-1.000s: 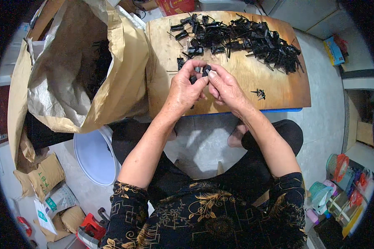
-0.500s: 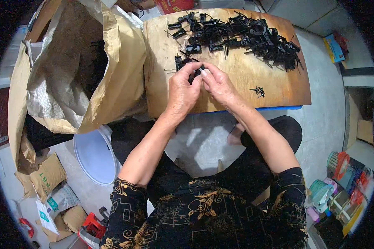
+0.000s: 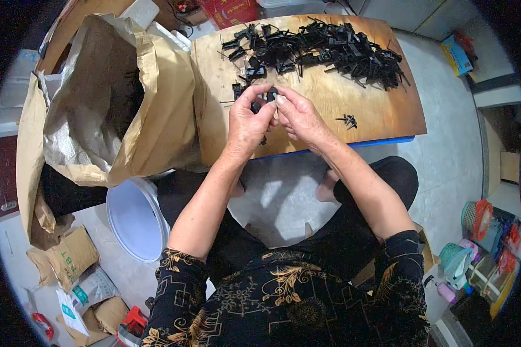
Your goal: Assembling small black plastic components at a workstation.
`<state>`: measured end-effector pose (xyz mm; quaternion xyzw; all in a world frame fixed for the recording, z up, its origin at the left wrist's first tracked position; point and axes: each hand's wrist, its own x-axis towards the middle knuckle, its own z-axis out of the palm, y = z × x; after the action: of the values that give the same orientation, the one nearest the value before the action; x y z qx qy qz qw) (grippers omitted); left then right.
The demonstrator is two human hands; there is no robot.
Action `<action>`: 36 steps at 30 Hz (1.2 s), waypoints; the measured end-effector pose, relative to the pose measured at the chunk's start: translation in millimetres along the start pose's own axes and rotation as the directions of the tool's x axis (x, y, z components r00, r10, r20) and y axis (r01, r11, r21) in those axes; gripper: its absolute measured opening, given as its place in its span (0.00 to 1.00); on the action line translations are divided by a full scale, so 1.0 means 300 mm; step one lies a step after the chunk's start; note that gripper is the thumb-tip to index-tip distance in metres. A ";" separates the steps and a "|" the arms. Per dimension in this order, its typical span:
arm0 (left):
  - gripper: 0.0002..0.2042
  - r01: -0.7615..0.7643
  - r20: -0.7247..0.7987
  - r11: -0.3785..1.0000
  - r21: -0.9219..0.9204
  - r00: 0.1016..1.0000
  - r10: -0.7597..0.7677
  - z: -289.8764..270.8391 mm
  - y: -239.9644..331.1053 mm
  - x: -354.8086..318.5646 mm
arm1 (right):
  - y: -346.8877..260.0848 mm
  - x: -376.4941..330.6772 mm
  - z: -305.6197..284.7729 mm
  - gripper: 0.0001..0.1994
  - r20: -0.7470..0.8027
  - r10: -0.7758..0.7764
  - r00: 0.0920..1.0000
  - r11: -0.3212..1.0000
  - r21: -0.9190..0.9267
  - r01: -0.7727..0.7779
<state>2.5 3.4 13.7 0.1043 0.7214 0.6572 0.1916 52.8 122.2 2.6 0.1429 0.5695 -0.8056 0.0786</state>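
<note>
Above the near part of a wooden board (image 3: pixel 226 136), both my hands meet around a small black plastic part (image 3: pixel 272 92). My left hand (image 3: pixel 250 118) pinches it between thumb and fingers. From the other side my right hand (image 3: pixel 300 118) grips it, thumb pressed on top; much of the part is hidden by the fingers. Just beyond my hands lie a few loose black plastic pieces (image 3: pixel 255 70). Farther back a large heap of similar black pieces with thin stems (image 3: pixel 359 55) spreads across the board. To the right of my hands sits a little cluster of black pins (image 3: pixel 348 121).
At the left stands a big open paper sack (image 3: pixel 171 110) with dark contents, touching the board's side. Below it is a white oval tub (image 3: pixel 136 220). Filled bags (image 3: pixel 72 254) lie on the floor at lower left; baskets and bottles (image 3: pixel 469 260) stand at lower right.
The view has shifted slightly, so the board and heap appear a little farther left. My hands stay together on the black part, with a bit more of it showing.
</note>
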 end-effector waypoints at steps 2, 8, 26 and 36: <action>0.12 -0.022 0.011 0.999 0.032 1.000 0.021 0.002 -0.006 0.002 | 0.001 0.004 -0.001 0.21 -0.005 -0.002 1.000 1.000 -0.004 0.002; 0.11 -0.074 -0.022 0.994 0.080 0.997 0.076 -0.016 -0.027 0.009 | 0.004 0.023 0.019 0.20 0.015 0.000 1.000 0.999 -0.036 0.001; 0.13 -0.204 -0.026 0.897 0.392 0.972 0.232 -0.054 -0.068 0.028 | 0.075 0.113 0.012 0.17 0.016 -0.143 0.990 0.936 -0.323 0.141; 0.16 0.107 0.044 0.864 -0.493 0.994 -0.098 -0.115 0.034 0.034 | 0.015 0.075 -0.033 0.14 0.106 -0.258 0.960 0.920 -0.277 0.277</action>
<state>-22.0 -22.6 24.6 0.0190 0.5323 0.8078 0.2527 34.2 130.7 -11.7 0.0234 0.6924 -0.7211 0.0071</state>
